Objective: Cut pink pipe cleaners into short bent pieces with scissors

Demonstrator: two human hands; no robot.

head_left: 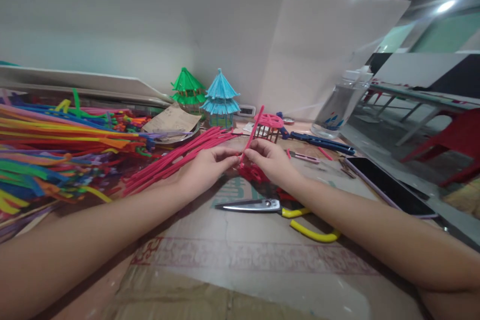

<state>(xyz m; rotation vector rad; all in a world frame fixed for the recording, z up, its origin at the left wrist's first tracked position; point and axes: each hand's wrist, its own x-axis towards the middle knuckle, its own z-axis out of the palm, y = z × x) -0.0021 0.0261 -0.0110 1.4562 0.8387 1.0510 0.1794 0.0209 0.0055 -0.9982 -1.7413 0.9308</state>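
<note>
Near the middle of the table both hands meet at a pink pipe cleaner (256,127), which sticks up at a slant between them. My left hand (214,161) pinches its lower end with thumb and fingertips. The fingers of my right hand (267,158) are closed on it just above. Pink coiled pieces (252,173) show below the hands, partly hidden. Just behind stands a small frame with a pink round top (269,120) and brown posts. A bundle of pink pipe cleaners (176,160) lies beside my left hand. Scissors with yellow handles (258,205) lie in front, partly under my right forearm.
Piles of coloured pipe cleaners (56,145) fill the left side. Green (187,85) and blue (220,92) pagoda models stand at the back. On the right are a clear bottle (335,110), a dark blue glue gun (322,142), a pink cutter (305,158) and a phone (388,185).
</note>
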